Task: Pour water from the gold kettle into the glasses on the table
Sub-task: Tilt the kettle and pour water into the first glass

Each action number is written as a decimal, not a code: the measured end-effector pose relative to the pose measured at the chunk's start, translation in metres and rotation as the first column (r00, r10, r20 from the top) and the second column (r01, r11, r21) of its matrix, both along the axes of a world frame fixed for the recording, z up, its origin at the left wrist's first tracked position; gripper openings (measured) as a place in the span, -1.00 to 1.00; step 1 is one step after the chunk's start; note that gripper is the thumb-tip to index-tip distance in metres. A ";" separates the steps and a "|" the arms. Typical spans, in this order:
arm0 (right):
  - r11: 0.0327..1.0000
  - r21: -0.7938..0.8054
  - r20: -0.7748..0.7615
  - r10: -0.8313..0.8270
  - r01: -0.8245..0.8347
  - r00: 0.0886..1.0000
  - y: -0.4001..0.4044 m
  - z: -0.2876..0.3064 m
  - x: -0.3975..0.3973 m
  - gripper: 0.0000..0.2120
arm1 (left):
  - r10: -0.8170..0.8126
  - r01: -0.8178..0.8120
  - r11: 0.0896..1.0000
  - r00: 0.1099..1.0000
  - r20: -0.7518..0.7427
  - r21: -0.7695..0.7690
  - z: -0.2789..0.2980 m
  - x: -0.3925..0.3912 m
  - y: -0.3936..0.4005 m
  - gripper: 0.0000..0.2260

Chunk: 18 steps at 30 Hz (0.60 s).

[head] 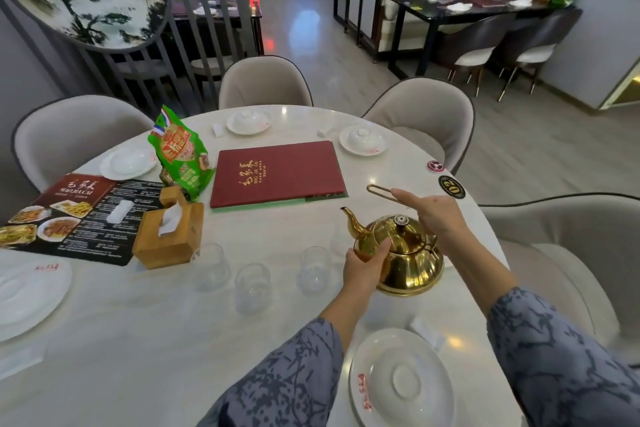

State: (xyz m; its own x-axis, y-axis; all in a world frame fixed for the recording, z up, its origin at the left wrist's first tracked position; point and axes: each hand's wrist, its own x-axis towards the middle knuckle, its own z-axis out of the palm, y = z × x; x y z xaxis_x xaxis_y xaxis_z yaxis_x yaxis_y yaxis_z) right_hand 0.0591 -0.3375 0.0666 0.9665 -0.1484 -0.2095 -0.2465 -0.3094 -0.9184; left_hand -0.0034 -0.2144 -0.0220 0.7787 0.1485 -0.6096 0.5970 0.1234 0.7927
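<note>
I am looking down at a round white surface [138,340]. My right hand [438,215] is gripping the thin wire handle [382,191] of the gold kettle [408,260], which is sitting at the right side, spout pointing left. My left hand [365,267] is pressing against the kettle's front, fingers curled on it. Three empty glasses [252,288] are standing just left of the kettle.
</note>
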 end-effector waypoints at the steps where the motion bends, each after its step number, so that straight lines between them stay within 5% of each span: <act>1: 1.000 -0.010 -0.003 0.000 0.000 1.000 -0.002 -0.004 0.002 -0.42 | -0.015 0.015 1.000 1.000 -0.010 -0.004 -0.003 0.002 -0.002 -0.27; 18: 0.942 -0.334 -0.067 -0.045 0.020 0.997 0.005 -0.035 0.049 -0.38 | -0.121 0.085 0.957 0.986 -0.114 -0.277 -0.041 0.041 -0.012 -0.36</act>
